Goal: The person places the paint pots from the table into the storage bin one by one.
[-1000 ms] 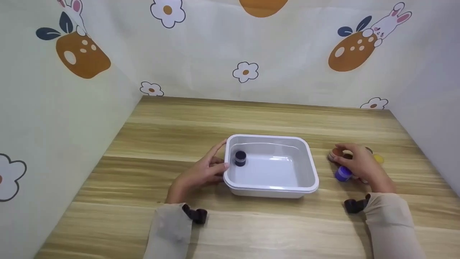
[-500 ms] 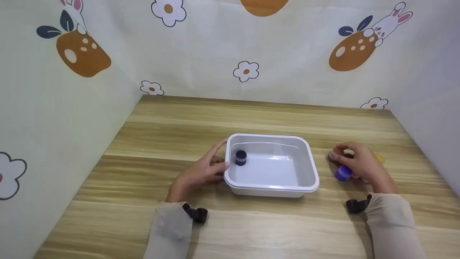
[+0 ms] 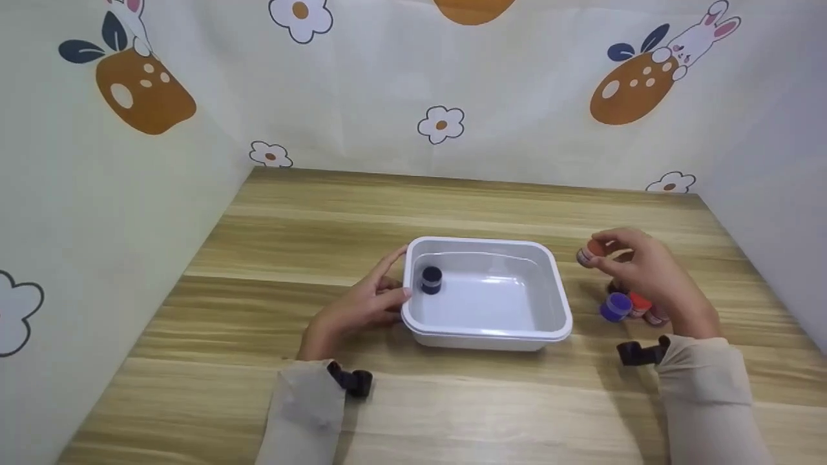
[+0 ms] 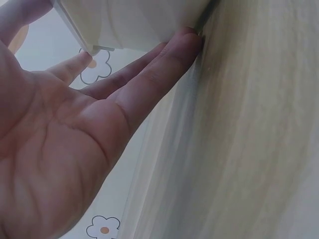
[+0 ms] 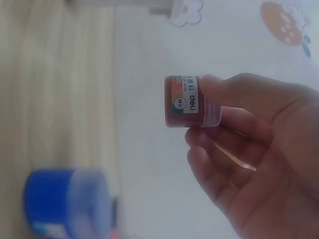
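Note:
A white plastic tub [image 3: 488, 336] stands on the table with a small black-topped paint jar [image 3: 431, 280] in its left part. My left hand [image 3: 362, 309] touches the tub's left side, thumb by the rim and straight fingers against the outer wall [image 4: 134, 25]. To the right of the tub, my right hand [image 3: 652, 274] pinches a reddish-brown paint jar [image 5: 184, 101] between thumb and fingers, raised above the table. Its label, reading "deli", shows in the right wrist view. Beneath that hand are a blue-purple paint jar [image 3: 616, 307] and a red one [image 3: 639, 304].
Another reddish jar [image 3: 657, 315] lies beside the red one, and a dark jar [image 3: 614, 288] is partly hidden by the right hand. Patterned cloth walls [image 3: 362, 84] border the wooden table [image 3: 478, 407] at the back and sides.
The right hand has lifted the reddish-brown paint jar off the table and moved it up and slightly left, uncovering the red jars. The left hand has stayed at the tub.

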A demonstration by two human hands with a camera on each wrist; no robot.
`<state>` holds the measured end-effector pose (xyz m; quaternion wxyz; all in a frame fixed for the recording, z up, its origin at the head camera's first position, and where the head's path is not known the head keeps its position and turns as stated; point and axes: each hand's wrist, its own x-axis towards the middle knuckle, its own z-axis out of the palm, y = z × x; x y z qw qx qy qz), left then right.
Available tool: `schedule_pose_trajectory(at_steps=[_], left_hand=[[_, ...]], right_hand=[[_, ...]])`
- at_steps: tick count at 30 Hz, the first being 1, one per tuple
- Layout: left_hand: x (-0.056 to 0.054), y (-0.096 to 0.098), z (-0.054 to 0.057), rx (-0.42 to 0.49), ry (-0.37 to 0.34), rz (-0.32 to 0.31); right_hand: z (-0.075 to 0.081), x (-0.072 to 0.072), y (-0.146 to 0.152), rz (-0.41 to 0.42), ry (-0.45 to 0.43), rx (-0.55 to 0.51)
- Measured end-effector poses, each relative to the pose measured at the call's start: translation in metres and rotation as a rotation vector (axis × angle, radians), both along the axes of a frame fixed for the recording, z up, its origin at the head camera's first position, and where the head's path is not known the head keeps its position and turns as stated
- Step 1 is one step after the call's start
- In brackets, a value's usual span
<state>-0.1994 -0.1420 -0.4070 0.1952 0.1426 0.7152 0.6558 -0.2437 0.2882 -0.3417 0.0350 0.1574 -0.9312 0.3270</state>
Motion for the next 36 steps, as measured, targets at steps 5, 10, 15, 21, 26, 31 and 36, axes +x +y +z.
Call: schedule_pose_trajectory(at_steps=[5,10,15,21,26,31,36], left_hand=[[0.0,0.0,0.0,-0.005,-0.007,0.0],[0.001,0.0,0.001,-0.015,-0.004,-0.004],[0.001,-0.001,0.002,-0.017,-0.008,-0.005],[0.001,-0.001,0.0,-0.024,0.004,-0.005],[0.002,-0.001,-0.001,-0.006,0.02,0.001],[0.001,0.0,-0.001,0.003,0.005,0.006],[0.001,0.001,0.0,-0.007,0.005,0.013]], right_hand=[[0.018,-0.002,-0.019,0.059,0.026,0.002],[0.03,-0.005,-0.037,0.111,0.028,0.025],[0.037,-0.008,-0.054,0.157,0.017,0.046],[0.042,-0.013,-0.074,0.239,0.036,0.029],[0.046,-0.02,-0.092,0.296,0.024,0.048],[0.046,-0.023,-0.112,0.348,-0.004,0.063],[0.044,-0.028,-0.134,0.421,-0.024,0.087]])
